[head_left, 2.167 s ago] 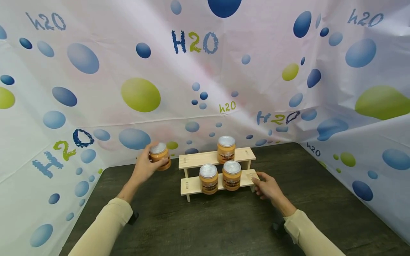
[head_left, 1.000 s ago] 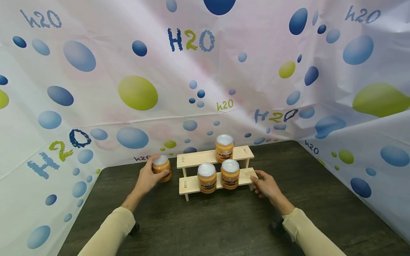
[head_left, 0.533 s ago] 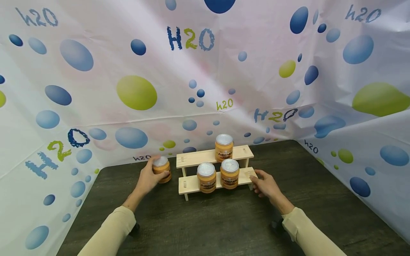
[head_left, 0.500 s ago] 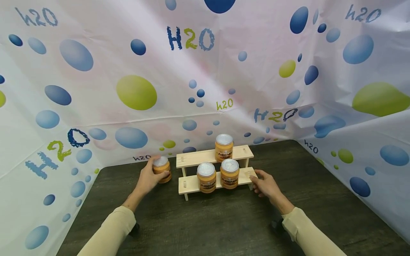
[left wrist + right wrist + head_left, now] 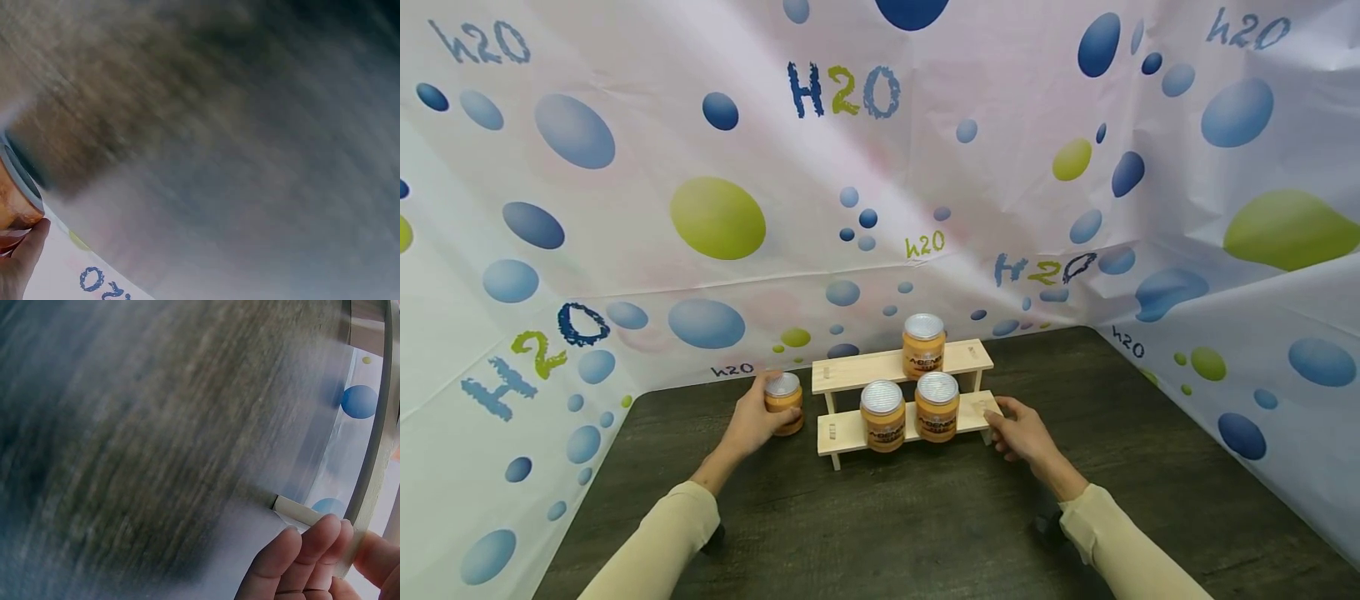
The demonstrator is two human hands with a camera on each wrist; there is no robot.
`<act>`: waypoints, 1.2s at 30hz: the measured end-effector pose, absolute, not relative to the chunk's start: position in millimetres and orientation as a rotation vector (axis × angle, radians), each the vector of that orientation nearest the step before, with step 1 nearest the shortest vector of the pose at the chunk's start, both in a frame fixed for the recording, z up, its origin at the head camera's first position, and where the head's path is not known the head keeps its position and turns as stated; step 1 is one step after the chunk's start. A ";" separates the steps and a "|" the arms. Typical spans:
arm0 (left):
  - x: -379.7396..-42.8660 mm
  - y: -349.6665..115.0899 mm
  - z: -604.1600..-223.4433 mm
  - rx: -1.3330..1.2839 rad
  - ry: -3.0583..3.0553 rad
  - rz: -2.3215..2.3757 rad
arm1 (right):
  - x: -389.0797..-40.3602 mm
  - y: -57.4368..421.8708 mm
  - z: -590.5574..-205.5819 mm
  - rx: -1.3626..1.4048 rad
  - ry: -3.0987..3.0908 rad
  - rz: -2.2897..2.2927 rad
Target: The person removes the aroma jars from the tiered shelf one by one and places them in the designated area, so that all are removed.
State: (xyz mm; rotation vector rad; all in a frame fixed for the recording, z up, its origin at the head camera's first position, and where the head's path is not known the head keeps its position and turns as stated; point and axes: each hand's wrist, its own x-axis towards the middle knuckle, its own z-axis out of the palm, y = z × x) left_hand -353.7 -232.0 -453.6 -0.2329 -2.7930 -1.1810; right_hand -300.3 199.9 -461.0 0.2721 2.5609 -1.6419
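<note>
Over on the left side of the table [image 5: 647,508], the person's left hand [image 5: 751,418] has a partly closed grip on an orange jar [image 5: 782,402], thumb across the front, fingers round the left and back. The jar looks pretty much upright, silver lid [image 5: 782,383] on top. It's lower now and a bit nearer the stand than a couple of seconds ago, when it's up in the air. Can't tell if its base is fully down on the wood, but I'd say the lifting bit is done or close to it.

Right of that hand, with a gap between, is a two-step wooden stand [image 5: 844,430]. Going across its lower step: first lower jar [image 5: 884,427], then second lower jar [image 5: 937,418], nearer the right hand. Behind those two, on the higher step, sits the upper jar [image 5: 923,354]. None of those three budge, so the held one is the only jar off the stand.

Far end, the right hand [image 5: 1028,433] pinches the lower step's right tip, thumb on top, fingers curled underneath. Same spot as before, so my guess is it's steadying the thing.
</note>
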 end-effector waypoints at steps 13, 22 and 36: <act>-354.3 -233.9 -454.1 -0.240 -2.835 -1.125 | -301.9 197.7 -459.9 0.263 2.561 -1.641; -352.0 -236.8 -457.4 -0.233 -2.833 -1.116 | -299.6 197.2 -460.0 0.244 2.555 -1.644; -349.9 -234.9 -448.0 -0.291 -2.875 -1.116 | -301.2 203.0 -463.1 0.224 2.550 -1.669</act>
